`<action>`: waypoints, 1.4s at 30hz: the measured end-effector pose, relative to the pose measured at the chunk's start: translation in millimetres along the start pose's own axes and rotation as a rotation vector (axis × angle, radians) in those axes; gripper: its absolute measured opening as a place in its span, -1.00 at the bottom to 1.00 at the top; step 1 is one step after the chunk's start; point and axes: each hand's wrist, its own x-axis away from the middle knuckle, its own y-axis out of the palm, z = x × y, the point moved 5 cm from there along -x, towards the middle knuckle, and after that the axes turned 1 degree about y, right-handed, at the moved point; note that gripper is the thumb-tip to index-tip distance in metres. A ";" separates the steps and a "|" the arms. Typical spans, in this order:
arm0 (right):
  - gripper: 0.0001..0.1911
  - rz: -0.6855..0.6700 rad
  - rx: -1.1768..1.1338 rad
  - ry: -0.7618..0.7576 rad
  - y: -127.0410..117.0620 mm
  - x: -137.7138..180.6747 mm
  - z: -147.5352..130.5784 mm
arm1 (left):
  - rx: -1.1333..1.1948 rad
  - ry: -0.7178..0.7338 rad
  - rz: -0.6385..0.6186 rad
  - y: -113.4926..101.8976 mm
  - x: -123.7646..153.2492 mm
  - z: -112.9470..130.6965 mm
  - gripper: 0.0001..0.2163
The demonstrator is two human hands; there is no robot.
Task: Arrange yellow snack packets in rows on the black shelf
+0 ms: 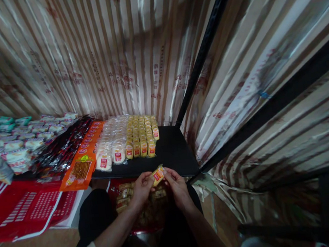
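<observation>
Between my two hands is a small yellow wrapped snack pack (pixel 157 175) with a red label, tilted, held over the near edge of the black shelf (pixel 175 148). My left hand (pixel 143 187) pinches its left end, and my right hand (pixel 175 183) grips its right end. Below them, a red basket (pixel 112 185) between my knees holds several more yellow packs (pixel 125 195), partly hidden by my arms. On the shelf just beyond, yellow packs (pixel 144 147) stand in tight rows. White round wrapped packs (pixel 118 154) line up left of those.
Further left lie an orange snack packet (pixel 82 160), dark shiny packets (pixel 63 147), white packets (pixel 16 158) and green ones (pixel 5 123). A red basket (pixel 28 210) sits below the shelf. Striped sheeting (pixel 121 57) hangs behind, with a black post (pixel 201 59) at the corner.
</observation>
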 end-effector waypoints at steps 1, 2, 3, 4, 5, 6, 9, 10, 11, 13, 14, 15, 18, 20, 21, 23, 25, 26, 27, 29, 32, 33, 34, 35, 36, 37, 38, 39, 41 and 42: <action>-0.51 0.012 -0.005 -0.016 -1.9 -1.7 -2.2 | 0.031 -0.013 0.011 4.2 -0.2 -1.1 -0.58; -0.49 0.011 -0.014 -0.029 -3.3 -2.8 -3.5 | 0.069 -0.024 0.020 8.7 -0.5 -2.2 -0.56; -0.48 -0.001 -0.026 -0.035 -4.1 -3.2 -3.9 | 0.109 -0.032 0.026 13.7 -0.9 -3.1 -0.55; -0.48 -0.022 -0.037 -0.033 -4.4 -3.3 -3.5 | 0.147 -0.032 0.026 19.1 -1.7 -3.7 -0.55; -0.49 -0.047 -0.045 -0.024 -4.6 -3.4 -2.5 | 0.179 -0.026 0.020 24.8 -2.9 -4.0 -0.56; -0.52 -0.070 -0.047 -0.015 -5.0 -3.8 -1.6 | 0.200 -0.015 0.010 30.6 -4.7 -4.2 -0.56; -0.56 -0.056 -0.024 -0.044 -11.3 -11.9 -4.0 | 0.181 0.024 -0.004 45.8 -13.6 -6.2 -0.60; -0.55 -0.032 -0.008 -0.072 -14.5 -17.6 -6.9 | 0.144 0.031 0.011 49.0 -17.4 -7.9 -0.61; -0.55 -0.003 0.014 -0.104 -17.9 -24.9 -10.4 | 0.092 0.037 0.039 51.1 -21.1 -9.8 -0.63; -0.52 0.057 0.074 -0.167 -24.3 -43.1 -18.2 | -0.022 0.073 0.116 52.9 -27.4 -12.1 -0.65; -0.49 0.084 0.109 -0.195 -27.0 -53.5 -21.9 | -0.066 0.096 0.151 53.7 -29.5 -12.4 -0.67; -0.45 0.105 0.143 -0.221 -29.0 -64.4 -25.4 | -0.085 0.117 0.169 55.6 -31.1 -12.5 -0.68; -0.39 0.107 0.247 -0.304 -29.5 -97.0 -33.1 | -0.006 0.142 0.097 69.4 -35.4 -13.0 -0.64; -0.41 0.081 0.315 -0.362 -25.7 -116.8 -36.3 | 0.063 0.146 0.010 82.7 -40.6 -13.4 -0.55; -0.43 0.067 0.351 -0.388 -22.9 -126.0 -37.3 | 0.076 0.154 -0.016 88.6 -44.6 -13.5 -0.50; -0.46 0.051 0.419 -0.431 -16.1 -142.6 -39.1 | 0.055 0.178 -0.030 97.7 -55.4 -14.0 -0.45; -0.49 0.042 0.486 -0.465 -8.0 -157.1 -41.1 | 0.016 0.197 -0.027 103.7 -68.6 -14.3 -0.42; -0.50 0.041 0.518 -0.481 -3.8 -163.4 -42.3 | -0.004 0.198 -0.025 105.8 -75.3 -14.2 -0.42; -0.51 0.041 0.550 -0.496 0.3 -169.0 -43.8 | -0.020 0.195 -0.023 107.4 -81.7 -13.8 -0.42; -0.52 0.047 0.612 -0.521 7.8 -178.5 -46.5 | -0.036 0.183 -0.015 109.2 -92.3 -11.6 -0.42; -0.55 0.048 0.673 -0.532 16.7 -188.7 -48.7 | -0.038 0.186 -0.010 111.6 -102.4 -5.0 -0.43; -0.56 0.045 0.681 -0.531 19.0 -191.1 -48.8 | -0.034 0.198 -0.010 112.4 -104.6 -2.3 -0.43; -0.57 0.039 0.685 -0.533 21.0 -192.9 -48.7 | -0.029 0.209 -0.006 113.1 -106.6 0.1 -0.44; -0.58 0.031 0.684 -0.539 22.8 -194.2 -48.5 | -0.025 0.220 0.001 113.5 -108.4 2.2 -0.45; -0.58 0.020 0.680 -0.548 24.4 -195.1 -48.1 | -0.021 0.229 0.008 113.7 -110.3 3.9 -0.45; -0.58 0.009 0.675 -0.558 25.6 -195.7 -47.5 | -0.021 0.234 0.014 113.8 -112.3 5.2 -0.46; -0.58 -0.001 0.669 -0.566 26.2 -196.0 -46.5 | -0.023 0.234 0.018 113.7 -114.3 6.0 -0.46; -0.57 -0.010 0.661 -0.567 26.3 -196.4 -45.2 | -0.026 0.228 0.023 113.4 -116.4 6.2 -0.46; -0.57 -0.025 0.643 -0.552 24.7 -196.8 -41.4 | -0.039 0.207 0.029 112.4 -120.3 5.7 -0.45; -0.56 -0.032 0.632 -0.541 23.5 -196.7 -39.5 | -0.044 0.190 0.034 111.6 -122.1 4.7 -0.45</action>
